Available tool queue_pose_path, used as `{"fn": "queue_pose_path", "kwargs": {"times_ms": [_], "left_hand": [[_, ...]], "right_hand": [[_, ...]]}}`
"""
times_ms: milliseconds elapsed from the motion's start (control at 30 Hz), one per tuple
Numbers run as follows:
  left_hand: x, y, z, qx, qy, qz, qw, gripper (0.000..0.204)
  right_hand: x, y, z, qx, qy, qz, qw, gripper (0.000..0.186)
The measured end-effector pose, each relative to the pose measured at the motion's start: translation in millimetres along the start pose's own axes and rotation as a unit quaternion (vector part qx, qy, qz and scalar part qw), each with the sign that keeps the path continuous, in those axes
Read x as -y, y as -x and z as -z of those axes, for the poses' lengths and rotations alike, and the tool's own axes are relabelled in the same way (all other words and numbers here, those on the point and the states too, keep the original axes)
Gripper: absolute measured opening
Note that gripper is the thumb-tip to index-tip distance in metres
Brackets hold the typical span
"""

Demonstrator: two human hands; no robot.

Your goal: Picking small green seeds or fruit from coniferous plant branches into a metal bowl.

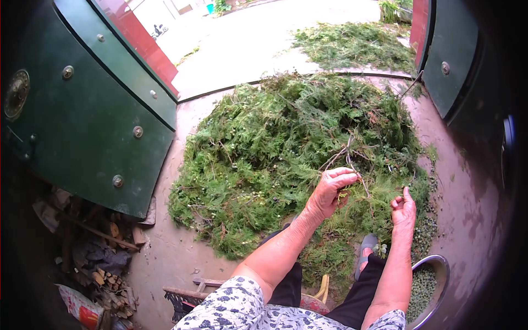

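Note:
My left hand (333, 192) is closed around a thin cypress branch (346, 157), whose bare forked stem rises above my fingers and whose green foliage hangs below. To its right, my right hand (403, 210) has its fingers curled near the foliage; whatever is between them is too small to make out. A large heap of green cut branches (247, 154), dotted with small berries, lies in front of me. A metal-rimmed basin (426, 294) holding green berries sits beside my right forearm, and loose berries are scattered along the heap's right edge.
Green door leaves stand left (77, 110) and right (451, 66). Firewood and scraps (104, 264) lie at lower left. A low wooden stool (184, 292) is by my legs. More cut branches (355, 44) lie beyond the threshold on bright paving.

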State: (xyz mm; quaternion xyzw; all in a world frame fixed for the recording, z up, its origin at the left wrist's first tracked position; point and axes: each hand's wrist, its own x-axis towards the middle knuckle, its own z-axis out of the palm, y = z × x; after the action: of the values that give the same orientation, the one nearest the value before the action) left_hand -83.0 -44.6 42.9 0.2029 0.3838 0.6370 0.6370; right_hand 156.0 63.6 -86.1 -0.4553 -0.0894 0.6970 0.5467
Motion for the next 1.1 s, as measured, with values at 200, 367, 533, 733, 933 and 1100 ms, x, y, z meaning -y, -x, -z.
{"fn": "queue_pose_path", "kwargs": {"times_ms": [200, 367, 533, 733, 933, 1100], "left_hand": [[1, -2, -1, 0.011, -0.018, 0.022, 1.000, 0.011], [1, -4, 3, 0.005, -0.034, 0.025, 0.999, 0.011], [5, -6, -1, 0.000, -0.051, -0.014, 0.999, 0.012], [1, -8, 3, 0.031, 0.095, -0.022, 0.995, 0.011], [-3, -15, 2, -0.036, 0.158, -0.106, 0.981, 0.013], [-2, -21, 6, -0.022, 0.165, -0.140, 0.976, 0.014]], "right_hand": [[17, 23, -19, 0.058, -0.026, 0.035, 0.997, 0.022], [26, 24, -13, 0.093, -0.025, 0.027, 0.995, 0.023], [31, 41, -22, 0.078, 0.020, 0.036, 0.996, 0.028], [25, 53, -38, 0.044, 0.094, 0.068, 0.992, 0.029], [9, 76, -41, 0.242, 0.263, -0.064, 0.932, 0.023], [-23, 101, -49, 0.408, 0.341, -0.109, 0.840, 0.021]]}}
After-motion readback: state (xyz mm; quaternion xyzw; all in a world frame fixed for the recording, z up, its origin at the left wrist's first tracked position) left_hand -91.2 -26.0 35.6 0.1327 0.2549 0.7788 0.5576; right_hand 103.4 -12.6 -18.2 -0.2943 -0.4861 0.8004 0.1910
